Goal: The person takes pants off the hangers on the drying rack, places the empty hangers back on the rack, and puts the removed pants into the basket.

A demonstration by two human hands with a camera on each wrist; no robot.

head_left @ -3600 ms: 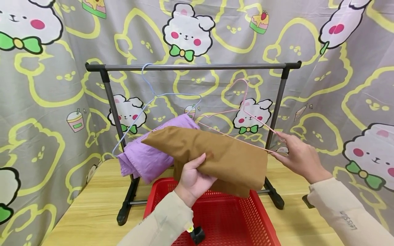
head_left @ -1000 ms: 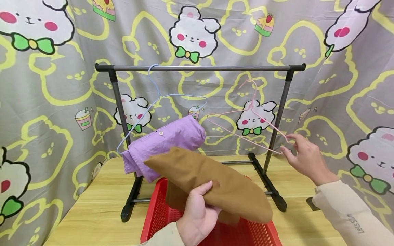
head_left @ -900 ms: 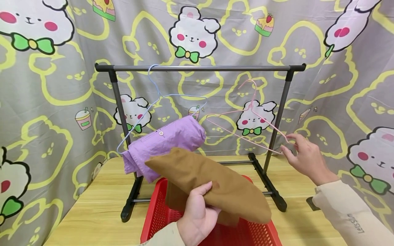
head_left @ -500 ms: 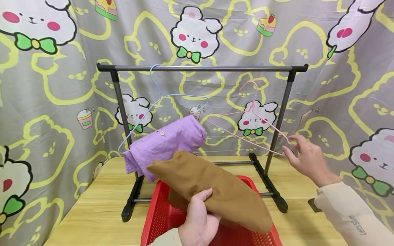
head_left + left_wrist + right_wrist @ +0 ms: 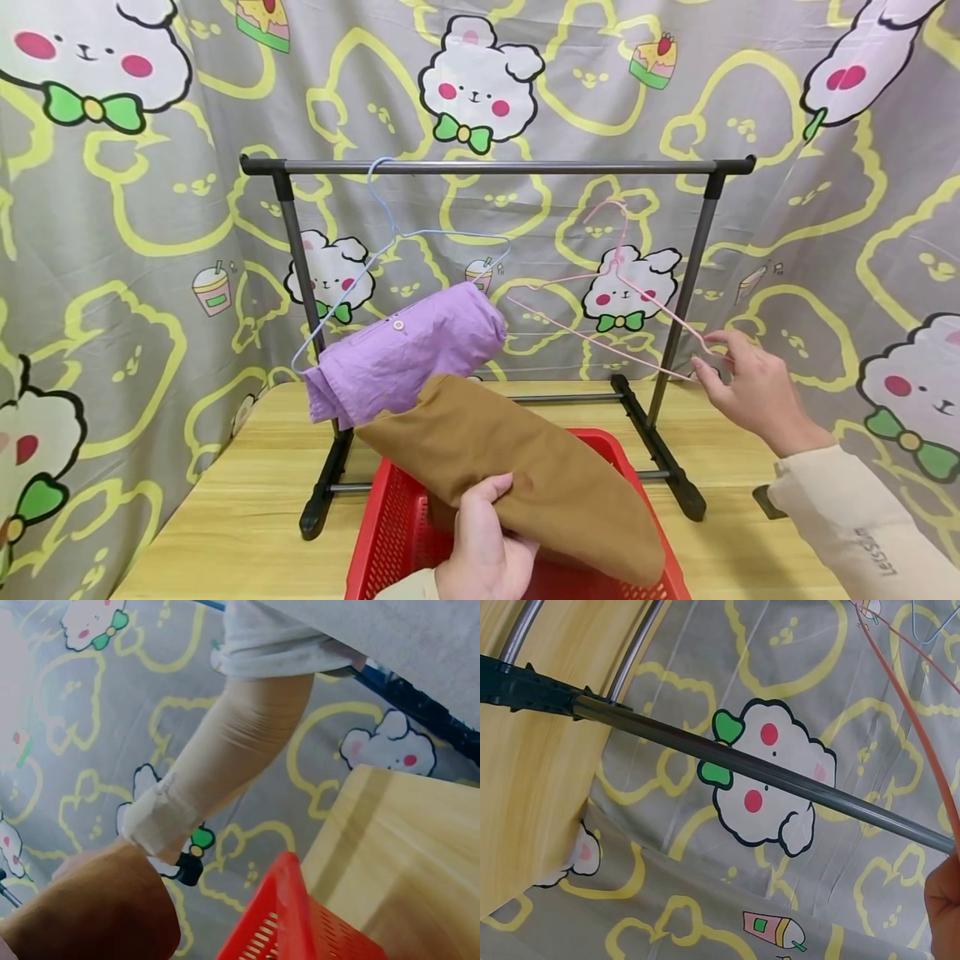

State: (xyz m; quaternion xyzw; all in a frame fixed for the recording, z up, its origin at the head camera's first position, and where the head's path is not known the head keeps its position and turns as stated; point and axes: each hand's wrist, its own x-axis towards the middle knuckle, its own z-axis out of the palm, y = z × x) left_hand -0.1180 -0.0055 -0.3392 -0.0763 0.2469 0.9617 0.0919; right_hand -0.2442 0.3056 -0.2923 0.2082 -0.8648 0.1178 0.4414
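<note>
My left hand [image 5: 483,546] grips a folded brown garment [image 5: 525,475], thumb on top and the other fingers hidden beneath. The cloth slants down to the right above a red basket [image 5: 381,521]. In the left wrist view the brown garment [image 5: 97,907] fills the lower left corner. On the right, my right hand [image 5: 757,387] pinches a pink wire hanger [image 5: 617,265] at its lower right corner. The hanger's hook points up below the rail, and nothing hangs on it. A purple garment [image 5: 408,350] with a button is folded over a blue hanger [image 5: 397,236].
The blue hanger hooks over the rail [image 5: 525,167] of a dark metal rack, left of centre. The rack's black feet [image 5: 678,487] stand on the wooden table [image 5: 225,492] either side of the basket. A patterned curtain [image 5: 570,92] surrounds the table.
Earlier the brown garment overlapped the pink hanger's lower bar; now they are apart. The left hand has lowered and tilted the garment, while the right hand holds the hanger slightly further right.
</note>
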